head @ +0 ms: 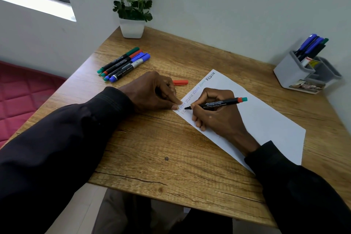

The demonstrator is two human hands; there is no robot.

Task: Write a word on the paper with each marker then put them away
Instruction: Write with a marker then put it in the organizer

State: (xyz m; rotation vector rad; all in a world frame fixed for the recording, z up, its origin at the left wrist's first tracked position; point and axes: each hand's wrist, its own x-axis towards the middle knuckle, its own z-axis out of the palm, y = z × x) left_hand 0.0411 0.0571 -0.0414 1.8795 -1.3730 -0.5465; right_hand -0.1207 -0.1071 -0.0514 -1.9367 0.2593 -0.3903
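My right hand (214, 114) grips a black marker (218, 103) with a red band and teal end, its tip touching the white paper (266, 125) near the left edge. A row of handwritten words runs along the paper's top edge, and a second line has begun under the tip. My left hand (152, 91) rests curled on the table, fingertips pressing the paper's corner. A loose red cap (180, 82) lies just beyond my left hand. Several capped markers (123, 64) lie side by side at the back left.
A grey organiser (296, 74) at the back right holds more markers (311, 45). A white pot with a plant (132, 27) stands in the far corner of the wooden table (161, 148). Walls close the back and right; a red cushion (22, 97) lies left.
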